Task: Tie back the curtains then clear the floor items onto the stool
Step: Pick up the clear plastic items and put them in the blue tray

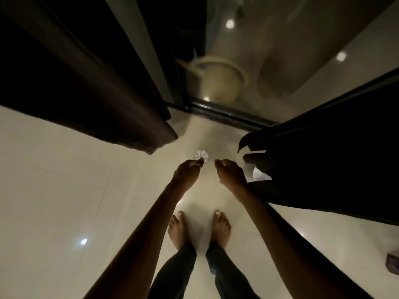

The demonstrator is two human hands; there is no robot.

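Below the head camera, arms: both reach down and forward with bare forearms nearly parallel. The hands are side by side with a narrow gap between them, over the pale floor tiles (54,190).
Left hand (187,170): back turned up, wrist straight, fingers curled down and inward, tips bunched at the far end.
Left hand, hold: a small white pleated item (200,157) sits right at the fingertips. Whether it is pinched or lies on the floor beyond them cannot be told.
Right hand (230,172): back turned up, fingers folded under into a fist, thumb along the inner side. Nothing shows in its grasp.
Right curtain (323,169): dark cloth hanging loose just outside the right hand. Its edge meets the wrist's outer side in the picture, but contact cannot be confirmed.
Left curtain (86,83): dark cloth hanging free, beyond the left hand and to its outer side, well apart from it.
White object (260,174): just outside the right hand, mostly covered by the right curtain's hem. Its kind cannot be made out.
Feet (178,230): bare and flat on the tiles, nearer the body than both hands, with dark trouser legs above.
Glass door (280,61): beyond both hands, with a dark track at its foot. A pale round vessel (218,80) shows blurred behind it.
Small dark object (391,263): on the floor well outside the right forearm, too dim to identify.
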